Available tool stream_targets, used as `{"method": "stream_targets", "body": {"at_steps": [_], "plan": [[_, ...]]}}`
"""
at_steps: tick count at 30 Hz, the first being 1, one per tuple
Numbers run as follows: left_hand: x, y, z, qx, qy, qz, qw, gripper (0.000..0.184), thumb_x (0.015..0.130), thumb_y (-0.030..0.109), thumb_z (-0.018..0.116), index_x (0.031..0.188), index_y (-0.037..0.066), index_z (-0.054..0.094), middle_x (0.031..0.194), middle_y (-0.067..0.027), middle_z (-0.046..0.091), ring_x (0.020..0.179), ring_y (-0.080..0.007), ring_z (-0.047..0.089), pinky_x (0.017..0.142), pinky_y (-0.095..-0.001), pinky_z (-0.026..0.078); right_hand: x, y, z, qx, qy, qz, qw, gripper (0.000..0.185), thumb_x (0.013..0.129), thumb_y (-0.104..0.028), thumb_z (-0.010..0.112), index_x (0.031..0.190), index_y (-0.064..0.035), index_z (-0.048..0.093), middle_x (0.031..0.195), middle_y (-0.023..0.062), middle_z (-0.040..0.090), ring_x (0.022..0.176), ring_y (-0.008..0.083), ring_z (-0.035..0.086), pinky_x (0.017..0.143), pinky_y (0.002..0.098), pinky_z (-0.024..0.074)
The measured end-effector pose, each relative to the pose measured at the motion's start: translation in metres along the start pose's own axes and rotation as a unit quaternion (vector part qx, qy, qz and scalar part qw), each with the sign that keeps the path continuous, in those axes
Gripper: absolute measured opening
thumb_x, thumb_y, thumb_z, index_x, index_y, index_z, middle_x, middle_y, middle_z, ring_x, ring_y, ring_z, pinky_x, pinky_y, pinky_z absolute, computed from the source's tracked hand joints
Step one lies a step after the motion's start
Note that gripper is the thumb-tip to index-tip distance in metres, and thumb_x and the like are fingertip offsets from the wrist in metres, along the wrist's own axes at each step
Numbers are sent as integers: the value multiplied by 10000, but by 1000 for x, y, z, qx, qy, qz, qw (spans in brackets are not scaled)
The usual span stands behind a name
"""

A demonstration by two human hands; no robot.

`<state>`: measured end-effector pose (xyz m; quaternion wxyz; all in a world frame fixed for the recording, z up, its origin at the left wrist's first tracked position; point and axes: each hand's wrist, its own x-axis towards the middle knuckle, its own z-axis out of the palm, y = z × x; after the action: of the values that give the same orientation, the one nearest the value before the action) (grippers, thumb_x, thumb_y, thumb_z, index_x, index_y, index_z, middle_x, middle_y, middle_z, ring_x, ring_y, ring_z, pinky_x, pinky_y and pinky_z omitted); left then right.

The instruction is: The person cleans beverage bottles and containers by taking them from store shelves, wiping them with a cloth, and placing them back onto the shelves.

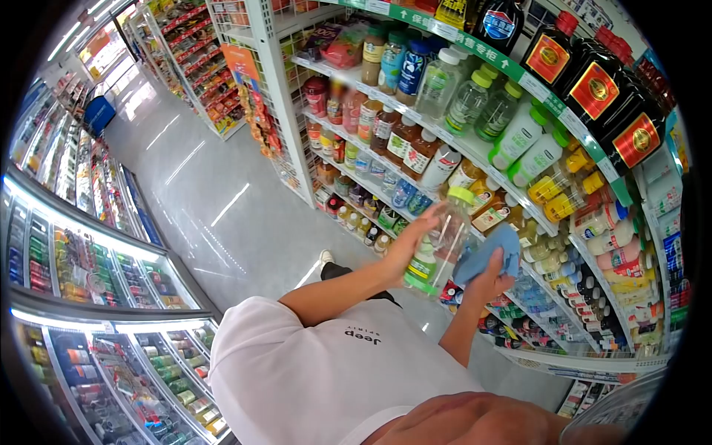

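Left hand (pixel 406 248): closed round the side of a clear bottle (pixel 446 241), spread only as wide as the bottle body, part of the fingers out of sight behind it. Bottle has a lime-green screw cap (pixel 460 196) on and a green-and-white label low on the body. It's held up in front of the chest, between the person and the drinks shelving (pixel 445 126), tilted: cap end up and right, base down and left.

Right hand (pixel 486 288): clamped on a blue cloth (pixel 491 256), fingers bent in, cloth bunched and sticking up past them. Cloth sits just right of the bottle; can't tell if it touches the bottle wall, the edges overlap from this angle.

Behind the hands, shelf rows of drinks run up to the right. Clear bottles with similar lime caps (pixel 469 102) stand on an upper shelf, white bottles with green caps (pixel 528 141) next to them. Dark bottles with red labels (pixel 597 80) one level higher, above a green shelf strip (pixel 512 74).

Glass-fronted coolers (pixel 111 308) line the left side, grey floor (pixel 215 200) in between. White T-shirt (pixel 311 371) reads "Jeep".
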<state>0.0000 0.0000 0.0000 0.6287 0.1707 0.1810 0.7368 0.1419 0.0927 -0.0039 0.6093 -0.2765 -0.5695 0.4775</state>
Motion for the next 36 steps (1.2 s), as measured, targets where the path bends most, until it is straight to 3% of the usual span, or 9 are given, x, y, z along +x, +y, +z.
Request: {"method": "stream_targets", "body": {"at_steps": [2,5,13,15,18,25,30,33,36], "plan": [[0,-14,15,13,37,-5,999,613,981,318,516,1530,126,320,1337,-88,549,1130,-182,593,968,-327,495,15,-17,19,-138,-123,-171,968,255,906,-118,602,1096,52,594,1075,116,540,991,198,534,900,335,410],[-14,11,-9,5,50,-10,999,608,988,317,494,1537,129,312,1318,-84,571,1111,-178,601,965,-330,494,-9,-17,44,-117,-141,-169,968,316,786,-90,661,1057,59,595,1020,148,515,928,276,519,865,362,418],[-20,18,-5,-1,13,47,999,654,959,457,531,1437,23,430,1401,-100,546,1116,-203,597,1003,-373,463,-53,-21,28,-131,-204,-237,941,351,804,-251,711,994,23,604,980,142,500,902,283,510,813,397,428],[-22,-1,-24,-2,23,39,999,622,960,350,612,1477,99,374,1189,-66,606,1042,-140,601,858,-293,528,-29,-26,42,-126,-163,-226,952,362,809,-267,718,991,26,609,971,135,500,886,286,512,805,393,428],[-43,9,8,66,65,43,995,722,926,314,676,1526,119,324,1159,-51,586,1011,-115,589,823,-271,527,-9,-32,60,-58,-135,-49,988,358,821,-266,712,993,32,613,983,139,510,882,289,521,811,390,431],[-27,20,-10,-47,27,13,998,642,917,506,556,1360,45,504,1157,-113,632,985,-223,644,868,-363,544,-60,-37,18,-119,-295,-237,918,351,780,-249,717,995,20,648,983,142,537,861,281,542,789,396,452],[-19,2,-7,57,11,-30,998,556,936,324,610,1409,86,438,1153,-62,619,1012,-159,620,855,-328,536,-23,-32,19,-193,-169,-306,917,243,786,-132,722,954,18,632,951,130,546,828,262,544,735,375,455],[-27,-10,9,116,62,-49,990,639,928,280,616,1484,85,368,1189,-72,598,1044,-162,614,875,-327,535,4,-33,21,-167,-92,-131,973,261,756,-37,712,1000,38,656,941,117,555,803,228,555,702,310,450],[-14,-3,-7,108,11,-43,993,693,918,261,623,1515,78,323,1224,-87,581,1032,-175,613,869,-323,537,-5,-27,23,-162,-101,-167,967,324,728,-125,754,1003,25,673,929,107,554,801,235,556,701,322,462]]}}
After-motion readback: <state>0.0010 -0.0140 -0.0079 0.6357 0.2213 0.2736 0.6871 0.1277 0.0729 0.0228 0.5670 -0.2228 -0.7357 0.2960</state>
